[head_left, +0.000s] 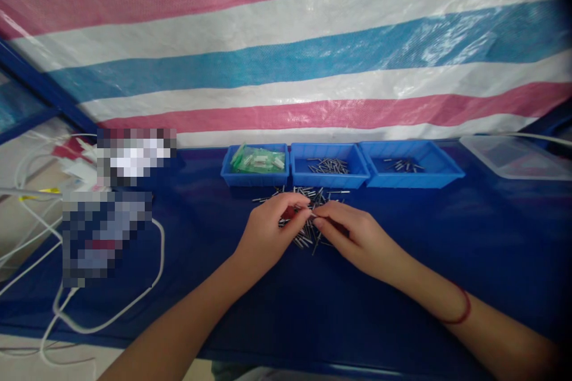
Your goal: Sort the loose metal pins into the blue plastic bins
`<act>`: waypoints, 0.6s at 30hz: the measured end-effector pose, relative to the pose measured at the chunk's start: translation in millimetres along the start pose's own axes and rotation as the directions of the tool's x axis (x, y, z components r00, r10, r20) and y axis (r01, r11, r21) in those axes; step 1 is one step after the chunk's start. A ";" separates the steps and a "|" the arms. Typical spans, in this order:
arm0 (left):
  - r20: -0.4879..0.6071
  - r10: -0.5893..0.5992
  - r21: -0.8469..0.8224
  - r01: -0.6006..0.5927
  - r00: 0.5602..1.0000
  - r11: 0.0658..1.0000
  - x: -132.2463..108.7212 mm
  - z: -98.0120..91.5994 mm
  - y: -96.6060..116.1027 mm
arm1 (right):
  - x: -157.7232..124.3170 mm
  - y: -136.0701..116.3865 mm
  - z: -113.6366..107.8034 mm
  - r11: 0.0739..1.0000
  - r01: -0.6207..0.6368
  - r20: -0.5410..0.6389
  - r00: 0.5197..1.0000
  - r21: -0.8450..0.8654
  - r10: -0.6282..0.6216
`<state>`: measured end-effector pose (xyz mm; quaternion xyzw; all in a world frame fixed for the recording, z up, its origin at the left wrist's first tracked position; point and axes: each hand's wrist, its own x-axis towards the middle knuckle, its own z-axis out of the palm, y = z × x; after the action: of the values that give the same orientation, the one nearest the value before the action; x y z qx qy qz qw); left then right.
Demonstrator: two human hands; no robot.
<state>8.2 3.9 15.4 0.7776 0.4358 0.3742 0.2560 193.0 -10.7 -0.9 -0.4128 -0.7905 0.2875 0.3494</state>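
Note:
Both my hands meet over a loose pile of small metal pins (308,196) on the blue table (313,309). My left hand (268,232) is closed in a pinch, fingertips at the pile's middle, on what looks like a thin pin. My right hand (353,232) is also pinched, its fingertips touching the left hand's at the same spot. What each pinch holds is too small to name for certain. A red cord sits on my right wrist (462,309).
Three blue bins stand in a row behind the pile: the left bin (257,177) holds green packets, the middle bin (328,177) and right bin (415,177) hold pins. A clear lid (513,158) lies far right. White cables (111,315) loop at left. A striped tarp (286,41) hangs behind.

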 end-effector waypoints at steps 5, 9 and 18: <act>-0.017 -0.185 -0.302 0.171 0.983 0.938 -2.1 7.7 -4.9 | -1.3 -1.5 5.6 0.999 -0.030 -0.041 0.999 0.030 0.032; 0.024 -0.234 -0.375 0.226 0.972 0.899 -3.5 11.5 -7.6 | -3.5 -3.4 7.3 1.000 -0.015 -0.056 0.998 0.014 0.016; 0.049 -0.204 -0.331 0.208 0.978 0.920 -3.3 6.2 -2.0 | -3.7 -4.7 6.6 0.997 -0.042 -0.096 0.994 0.064 0.048</act>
<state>11.1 1.6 9.2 0.6751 0.4435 0.4084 0.4251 187.2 -17.3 -2.5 -0.4332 -0.7536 0.2992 0.3935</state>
